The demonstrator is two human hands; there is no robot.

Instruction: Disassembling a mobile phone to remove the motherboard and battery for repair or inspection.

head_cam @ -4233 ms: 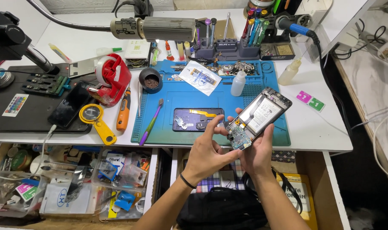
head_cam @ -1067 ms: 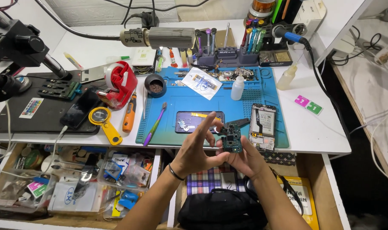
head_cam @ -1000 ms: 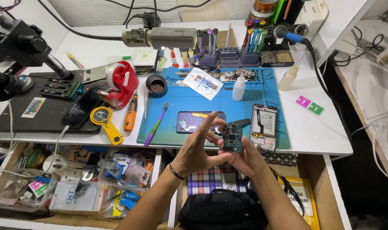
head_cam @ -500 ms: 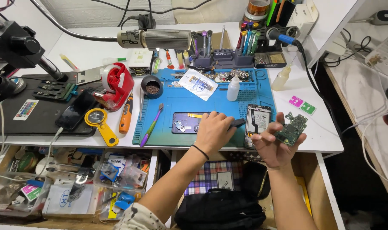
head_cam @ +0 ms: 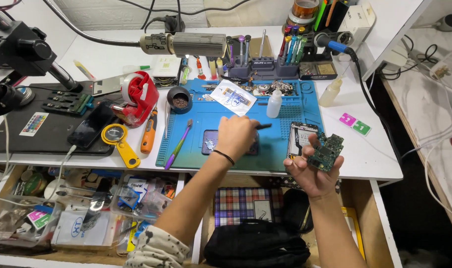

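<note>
Holding the green circuit board up in our right hand, just off the counter edge, we pinched it by its rims; it looked light, stiff and fragile, best gripped at the edges, clear of the components. Our left hand lay on the blue mat, closed around a thin black tool. The opened phone lay beside it, a small white bottle farther back.
</note>
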